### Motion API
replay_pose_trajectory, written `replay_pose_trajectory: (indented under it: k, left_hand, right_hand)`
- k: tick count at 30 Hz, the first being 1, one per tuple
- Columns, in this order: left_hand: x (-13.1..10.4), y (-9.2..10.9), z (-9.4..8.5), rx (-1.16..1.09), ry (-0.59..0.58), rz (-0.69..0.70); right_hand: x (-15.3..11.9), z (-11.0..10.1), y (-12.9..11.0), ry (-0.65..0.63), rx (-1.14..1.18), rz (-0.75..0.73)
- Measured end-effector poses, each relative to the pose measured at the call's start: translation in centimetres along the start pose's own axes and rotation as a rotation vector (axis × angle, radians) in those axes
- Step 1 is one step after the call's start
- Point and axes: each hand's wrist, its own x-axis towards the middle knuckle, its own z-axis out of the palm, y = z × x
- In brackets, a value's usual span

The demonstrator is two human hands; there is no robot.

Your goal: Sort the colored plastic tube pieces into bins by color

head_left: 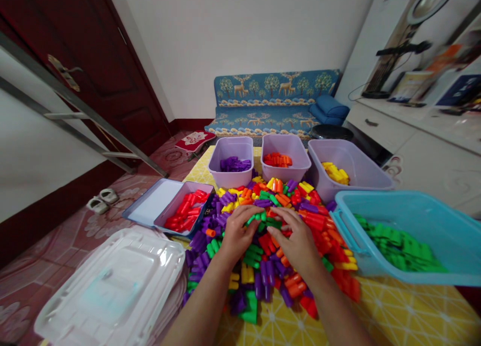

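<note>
My left hand (240, 230) is closed around green plastic building blocks (260, 217), held between thumb and fingers above the middle of a heap. Close beside it, my right hand (296, 235) has its thumb and fingers apart, near the same green blocks; whether its fingertips touch them I cannot tell. Under both hands spreads a mixed pile of purple blocks (267, 272), orange blocks (296, 286), yellow blocks (247, 273), more green blocks (252, 255) and red blocks (319, 220). Many look like short joined tubes with rounded ends.
Behind the pile stand lilac bins with purple (230, 180), orange (285, 173) and yellow blocks (353, 180). A turquoise bin (347, 240) with green blocks is at right. Red blocks fill a box (205, 210) at left, near stacked white lids (150, 245). A yellow patterned cloth (391, 306) covers the table.
</note>
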Motion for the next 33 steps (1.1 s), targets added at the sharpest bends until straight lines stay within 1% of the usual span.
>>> replay_pose_trajectory:
  k: [4,6,10,14,16,19,22,23,25,27,29,31,32,33]
  left_hand:
    - [-0.2,0.4,0.3,0.006,-0.066,0.069]
    - [-0.3,0.3,0.4,0.028,-0.076,0.110]
    - [-0.3,-0.3,0.4,-0.004,-0.013,0.162]
    - [-0.3,-0.7,0.3,-0.049,0.030,0.193]
    - [-0.3,-0.8,0.4,-0.036,0.024,0.203]
    - [-0.5,-0.7,0.6,-0.001,-0.007,0.177]
    - [-0.6,-0.4,0.8,0.016,-0.043,0.136]
    - [-0.6,-0.3,0.8,0.029,-0.060,0.119]
    - [-0.6,-0.1,0.8,0.072,-0.112,0.080]
    - [-0.6,0.0,0.7,0.125,-0.160,0.037]
    - [-0.7,0.0,0.7,0.162,-0.183,0.007]
    - [-0.7,0.1,0.7,0.189,-0.193,-0.014]
    - [-0.8,0.1,0.7,0.201,-0.198,-0.022]
    - [-0.8,0.1,0.7,0.211,-0.204,-0.030]
  right_hand:
    - [0.0,0.1,-0.3,-0.006,-0.001,-0.029]
    - [0.0,0.2,-0.3,-0.005,-0.003,-0.033]
    - [-0.3,0.2,-0.4,-0.028,-0.027,-0.044]
    - [-0.4,-0.1,-1.0,-0.072,-0.079,-0.140]
    - [-0.4,-0.3,-1.2,-0.065,-0.075,-0.170]
    - [-0.2,-0.6,-1.2,-0.026,-0.042,-0.138]
    - [-0.1,-0.9,-0.9,0.037,0.028,-0.037]
    - [-0.1,-0.9,-0.9,0.076,0.082,0.011]
    - [0.0,-1.3,-1.1,0.209,0.260,0.114]
    - [0.2,-1.8,-1.6,0.417,0.514,0.155]
    - [0.4,-2.8,-2.2,0.657,0.766,0.103]
    - [0.7,-4.0,-2.6,0.855,0.942,0.028]
    - [0.8,-4.6,-2.7,0.920,0.998,0.022]
    - [0.8,-5.2,-2.7,0.958,1.043,0.040]
